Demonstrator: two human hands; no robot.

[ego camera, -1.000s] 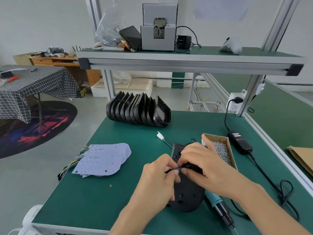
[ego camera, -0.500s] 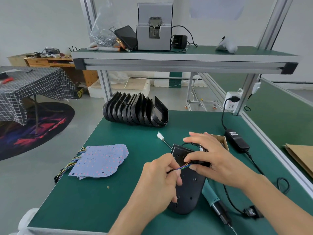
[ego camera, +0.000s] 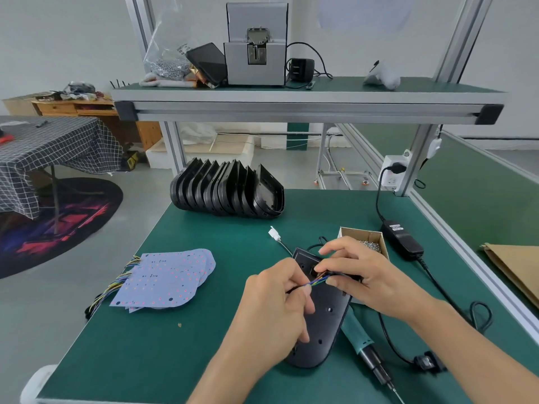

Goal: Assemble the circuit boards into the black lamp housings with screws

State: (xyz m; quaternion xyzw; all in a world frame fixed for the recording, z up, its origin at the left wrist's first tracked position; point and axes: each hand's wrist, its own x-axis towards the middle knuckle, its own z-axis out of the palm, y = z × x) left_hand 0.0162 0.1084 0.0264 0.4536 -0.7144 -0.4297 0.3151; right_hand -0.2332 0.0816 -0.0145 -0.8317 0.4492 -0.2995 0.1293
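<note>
On the green workbench mat (ego camera: 186,354), a black lamp housing (ego camera: 323,322) lies flat before me, my left hand (ego camera: 274,301) and right hand (ego camera: 364,275) close together above it, both pinching the coloured wire bundle (ego camera: 316,282), with circuit boards (ego camera: 166,278) stacked well left and the screw box (ego camera: 370,239) just beyond my right hand.

No text or label is legible anywhere.

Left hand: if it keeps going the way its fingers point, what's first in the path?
Likely the right hand: the left hand points right along the wire bundle they both pinch, above the black lamp housing.
</note>
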